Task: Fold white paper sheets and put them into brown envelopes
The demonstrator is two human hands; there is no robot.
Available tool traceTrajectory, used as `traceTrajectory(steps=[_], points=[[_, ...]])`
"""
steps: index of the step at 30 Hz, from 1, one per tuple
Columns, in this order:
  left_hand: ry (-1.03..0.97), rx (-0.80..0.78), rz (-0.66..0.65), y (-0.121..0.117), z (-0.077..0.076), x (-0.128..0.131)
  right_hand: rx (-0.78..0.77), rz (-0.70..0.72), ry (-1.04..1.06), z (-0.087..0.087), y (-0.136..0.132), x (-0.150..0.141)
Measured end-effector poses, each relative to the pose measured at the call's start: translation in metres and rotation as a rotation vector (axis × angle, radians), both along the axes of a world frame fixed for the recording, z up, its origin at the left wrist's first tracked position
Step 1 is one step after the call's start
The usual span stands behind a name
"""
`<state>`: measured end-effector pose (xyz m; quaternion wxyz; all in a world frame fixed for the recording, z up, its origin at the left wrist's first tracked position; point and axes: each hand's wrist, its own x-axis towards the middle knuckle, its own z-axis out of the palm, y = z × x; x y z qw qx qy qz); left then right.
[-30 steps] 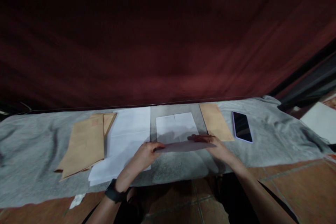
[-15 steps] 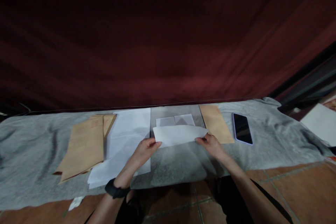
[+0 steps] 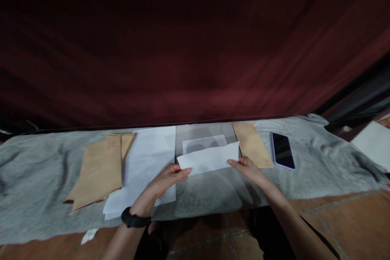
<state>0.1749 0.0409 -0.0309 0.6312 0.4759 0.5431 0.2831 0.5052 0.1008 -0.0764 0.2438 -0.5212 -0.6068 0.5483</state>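
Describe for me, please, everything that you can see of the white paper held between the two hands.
The held paper is a long, narrow white piece, with no writing visible on the face in view and a slightly uneven upper edge. The left hand grips its left end and the right hand its right, thumbs on the near face. It slants up towards the right, partly hiding another white paper on the grey cloth.
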Motion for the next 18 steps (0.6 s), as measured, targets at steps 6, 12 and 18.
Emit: traceTrajectory(steps=[6,12,18], points=[[-0.012,-0.036,-0.037,-0.001,0.002,-0.006,0.012,0.055,-0.135,0.001,-0.003,0.006],[0.065,0.196,-0.024,0.001,-0.004,-0.004,0.303,0.204,0.100,0.012,-0.002,0.010],[0.266,0.501,-0.154,-0.002,-0.023,-0.004,0.530,0.283,-0.048,-0.003,-0.002,0.012]])
